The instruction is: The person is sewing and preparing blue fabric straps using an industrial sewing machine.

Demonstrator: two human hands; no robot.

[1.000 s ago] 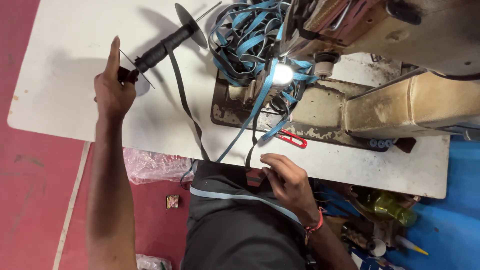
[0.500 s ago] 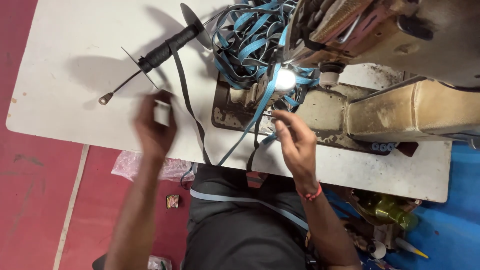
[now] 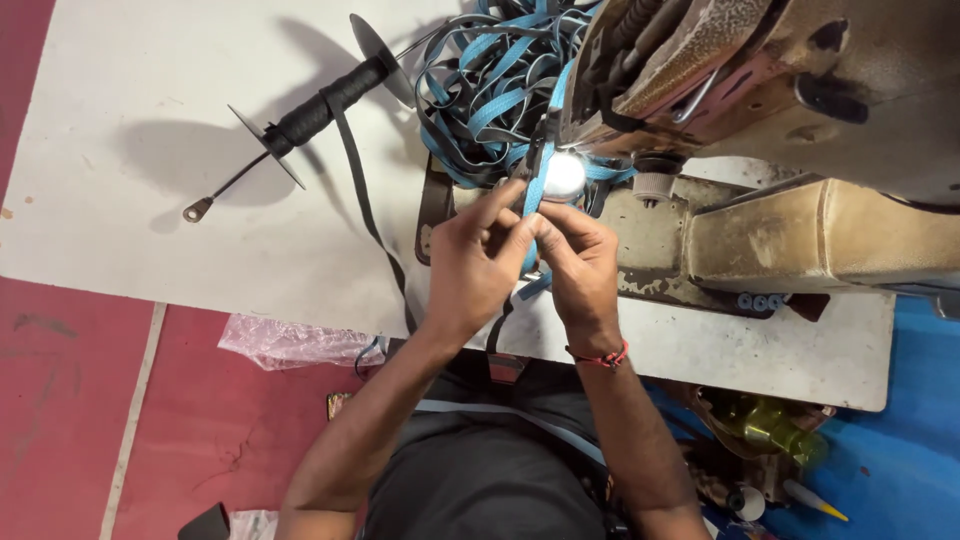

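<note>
**Two hands pinch a blue strap at the sewing machine**

Under the small bright lamp (image 3: 563, 176) of the sewing machine (image 3: 760, 120), both hands meet close together. The left hand (image 3: 478, 262) comes in from the left side. Its grip is pressed together, with the fingers (image 3: 505, 205) pinching the blue strap (image 3: 530, 195). The right hand (image 3: 580, 262) comes in from the right side. Its grip is pressed together too, pinching the same blue strap just beside the left fingers. The two hands touch each other. A red thread band (image 3: 600, 355) sits on the right wrist.

The blue strap runs up from the hands, right by the lamp, into a big messy pile of blue and grey straps (image 3: 480, 95). The pile lies on the white desk (image 3: 130, 130), against the left side of the machine.

Far to the left of the hands, a black spool (image 3: 325, 100) on a thin metal rod lies on the desk. A dark strap (image 3: 365, 200) runs from the spool down to the edge of the desk near the left arm. The hands are well apart from the spool.

Below the desk edge, a crumpled clear plastic bag (image 3: 290, 342) lies on the red floor (image 3: 70, 400). A greenish bottle (image 3: 765, 425) sits low on the right.
</note>
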